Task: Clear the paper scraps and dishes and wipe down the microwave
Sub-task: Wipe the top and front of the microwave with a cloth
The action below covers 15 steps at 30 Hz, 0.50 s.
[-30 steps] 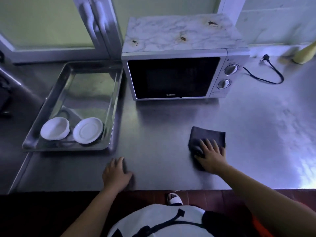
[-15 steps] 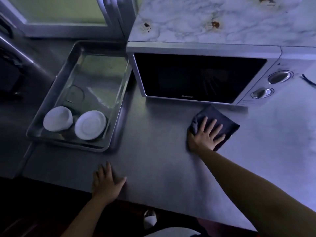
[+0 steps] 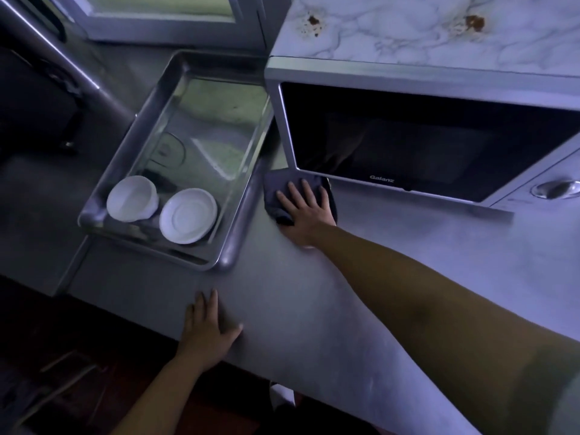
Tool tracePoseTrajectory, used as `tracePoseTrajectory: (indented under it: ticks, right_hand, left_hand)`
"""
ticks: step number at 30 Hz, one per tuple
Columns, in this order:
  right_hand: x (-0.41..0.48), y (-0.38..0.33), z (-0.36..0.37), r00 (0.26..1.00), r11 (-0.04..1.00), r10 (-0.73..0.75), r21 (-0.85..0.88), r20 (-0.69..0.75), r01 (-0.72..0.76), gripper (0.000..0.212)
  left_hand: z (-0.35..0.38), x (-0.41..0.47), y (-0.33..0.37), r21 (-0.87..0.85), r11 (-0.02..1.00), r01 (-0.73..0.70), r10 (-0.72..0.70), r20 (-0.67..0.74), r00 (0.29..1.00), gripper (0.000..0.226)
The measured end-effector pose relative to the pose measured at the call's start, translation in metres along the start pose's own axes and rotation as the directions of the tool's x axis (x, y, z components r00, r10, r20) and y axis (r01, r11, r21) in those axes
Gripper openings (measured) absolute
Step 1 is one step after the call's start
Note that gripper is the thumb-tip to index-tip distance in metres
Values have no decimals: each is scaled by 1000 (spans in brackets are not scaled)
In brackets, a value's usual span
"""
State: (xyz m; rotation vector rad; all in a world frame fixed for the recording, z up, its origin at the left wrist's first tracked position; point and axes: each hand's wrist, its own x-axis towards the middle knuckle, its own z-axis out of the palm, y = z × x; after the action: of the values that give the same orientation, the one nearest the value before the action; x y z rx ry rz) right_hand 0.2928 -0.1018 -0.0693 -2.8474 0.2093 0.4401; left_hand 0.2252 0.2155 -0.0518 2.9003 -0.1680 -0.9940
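Note:
A silver microwave (image 3: 423, 133) with a dark door and a marble-patterned, rust-spotted top stands at the back of the steel counter. My right hand (image 3: 306, 210) presses flat, fingers spread, on a dark cloth (image 3: 276, 191) lying on the counter at the microwave's front left corner. My left hand (image 3: 208, 329) rests flat near the counter's front edge and holds nothing. A white bowl (image 3: 131, 199) and a white dish (image 3: 188, 215) lie side by side in a steel tray (image 3: 232, 246).
The steel tray lies just left of the microwave, its right rim close to the cloth. Bare steel counter (image 3: 408, 277) stretches to the right in front of the microwave. A window frame (image 3: 163, 23) runs behind the tray. The floor below the counter edge is dark.
My right hand has slid the cloth left along the counter, from below the middle of the microwave door to its front left corner. The view has moved closer. My left hand stays put.

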Motion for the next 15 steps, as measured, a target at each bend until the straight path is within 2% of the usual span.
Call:
tracePoseTrajectory:
  ticks: [7,15]
  right_hand:
    - [-14,11,-1,998,997,64,47,-17,-63,70]
    - [-119,113,14,941,944,326,82,-89,-320,71]
  left_hand:
    - [-7,-2,0,-27,1000,1,-1,29,1000,109]
    - [0,-1,15,-39,997,72,-73,-8,997,104]
